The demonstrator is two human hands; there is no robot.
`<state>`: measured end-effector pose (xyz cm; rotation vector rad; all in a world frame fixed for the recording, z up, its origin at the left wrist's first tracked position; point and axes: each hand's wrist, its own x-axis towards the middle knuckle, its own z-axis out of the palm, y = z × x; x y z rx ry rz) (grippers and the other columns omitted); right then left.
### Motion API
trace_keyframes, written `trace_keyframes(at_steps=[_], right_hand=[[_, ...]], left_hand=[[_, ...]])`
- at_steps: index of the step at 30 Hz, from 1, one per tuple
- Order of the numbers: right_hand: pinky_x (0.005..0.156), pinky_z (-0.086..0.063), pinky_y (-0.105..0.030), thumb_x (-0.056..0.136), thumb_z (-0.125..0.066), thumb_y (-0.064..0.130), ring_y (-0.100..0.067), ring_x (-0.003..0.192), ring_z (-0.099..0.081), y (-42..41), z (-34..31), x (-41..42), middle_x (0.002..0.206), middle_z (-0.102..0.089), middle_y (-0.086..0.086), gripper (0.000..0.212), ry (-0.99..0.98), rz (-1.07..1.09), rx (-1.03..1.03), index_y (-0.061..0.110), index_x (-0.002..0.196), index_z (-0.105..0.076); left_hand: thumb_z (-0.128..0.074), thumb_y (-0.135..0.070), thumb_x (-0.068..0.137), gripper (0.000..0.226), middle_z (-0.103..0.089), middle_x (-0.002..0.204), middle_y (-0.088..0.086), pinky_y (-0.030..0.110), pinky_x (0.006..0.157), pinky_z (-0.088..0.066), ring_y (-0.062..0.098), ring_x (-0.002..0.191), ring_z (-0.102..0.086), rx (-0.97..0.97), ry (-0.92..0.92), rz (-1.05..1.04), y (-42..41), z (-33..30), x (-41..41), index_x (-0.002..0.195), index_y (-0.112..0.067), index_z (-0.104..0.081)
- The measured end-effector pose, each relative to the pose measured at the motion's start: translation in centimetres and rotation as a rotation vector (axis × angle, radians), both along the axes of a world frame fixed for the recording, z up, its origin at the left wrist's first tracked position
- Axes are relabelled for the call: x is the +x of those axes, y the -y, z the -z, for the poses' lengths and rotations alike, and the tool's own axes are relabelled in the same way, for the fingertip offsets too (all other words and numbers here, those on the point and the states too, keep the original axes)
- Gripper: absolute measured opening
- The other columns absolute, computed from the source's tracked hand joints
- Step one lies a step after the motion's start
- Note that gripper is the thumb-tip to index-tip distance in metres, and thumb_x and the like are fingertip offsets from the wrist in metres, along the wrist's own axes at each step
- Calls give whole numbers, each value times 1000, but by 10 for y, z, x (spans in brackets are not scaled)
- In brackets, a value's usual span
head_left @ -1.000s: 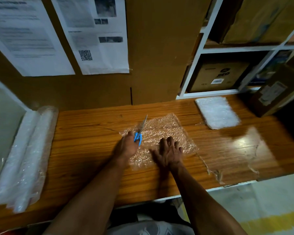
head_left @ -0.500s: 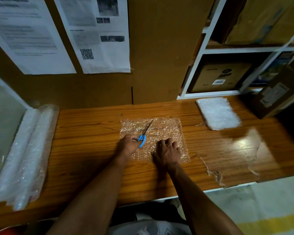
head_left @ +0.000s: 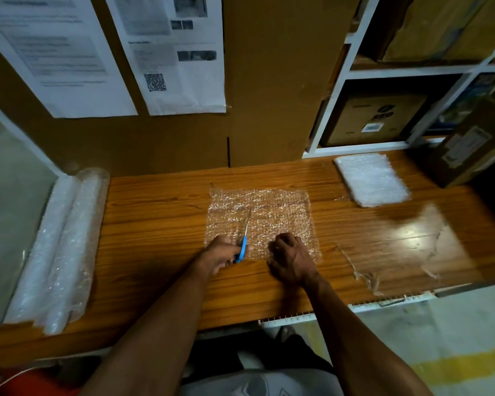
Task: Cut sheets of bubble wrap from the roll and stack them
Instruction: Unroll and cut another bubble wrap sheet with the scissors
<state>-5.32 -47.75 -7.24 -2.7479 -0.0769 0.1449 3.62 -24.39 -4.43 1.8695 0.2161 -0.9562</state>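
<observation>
Shelf (head_left: pixel 406 71) compartments hold cardboard boxes (head_left: pixel 375 118).

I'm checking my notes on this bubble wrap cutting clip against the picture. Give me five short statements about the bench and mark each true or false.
1. The left hand holds the blue-handled scissors. True.
2. The scissors' blades point toward the person. False: they point away, over the clear bubble wrap sheet.
3. The white stack of cut bubble wrap sheets lies at the bench's far right. True.
4. The right hand is lifted off the wooden bench. False: it rests, fingers curled, on the sheet's near edge.
5. The bubble wrap roll lies beside the stack. False: it lies at the bench's left end.
</observation>
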Motion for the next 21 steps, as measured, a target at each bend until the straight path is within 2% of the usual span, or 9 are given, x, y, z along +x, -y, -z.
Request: trace_keyframes(at_steps=[2,5,7,10,12,14,19,21], right_hand=[[83,-55,-41,92,-63,42,-26,112,-53,1,-1,1,132,-52,-7,34,34,-22,-26,26,122,-60],[77,-58,-42,89,-65,31,-30,107,-58,0,-1,5,127,-59,-6,29,53,-6,-66,25,118,-66],[78,-57,-41,90,-66,30,-32,108,-57,-2,-1,8,127,-60,-7,31,47,-4,-81,25,120,-68],[75,-55,-38,94,-65,36,-30,105,-58,-4,-3,7,123,-61,-6,28,59,24,-66,22,118,-65],[72,-55,-38,96,-60,40,-29,100,-59,-5,-3,7,118,-61,-6,25,62,41,-36,21,113,-63],[72,-55,-39,98,-58,40,-30,99,-59,-6,-5,4,116,-61,-7,24,64,36,-7,20,111,-63],[74,-55,-40,102,-53,43,-30,97,-61,-7,-11,-1,113,-61,-6,24,69,76,50,22,110,-60],[76,-57,-41,104,-52,44,-29,95,-62,-7,-12,-4,113,-61,-6,25,58,77,65,23,114,-61]], left_hand=[[-90,-43,67,53,-79,89,5,27,63,-51,16,77,-70,-21,-33,34,-1,-5,-10,104,-8,-75],[-87,-24,77,37,-79,91,6,23,59,-50,12,77,-71,-59,-87,45,-1,-17,-26,106,-5,-74],[-84,-17,81,34,-79,96,7,22,61,-53,12,82,-74,-89,-118,55,-2,-22,-34,110,-4,-72],[-80,-18,86,29,-76,110,10,33,82,-60,18,104,-72,-116,-169,61,-4,-29,-45,111,-5,-72],[-74,-20,91,22,-73,117,9,40,92,-57,21,114,-67,-165,-238,39,-5,-33,-52,110,-9,-74],[-70,-23,94,22,-69,124,11,43,93,-56,24,120,-63,-205,-296,-1,-6,-38,-60,113,-11,-73],[-71,-26,92,31,-70,123,13,41,87,-57,24,109,-69,-206,-303,18,-9,-45,-86,119,-11,-69],[-70,-29,92,34,-69,127,14,42,92,-56,25,112,-69,-221,-329,43,-14,-43,-99,122,-12,-68]])
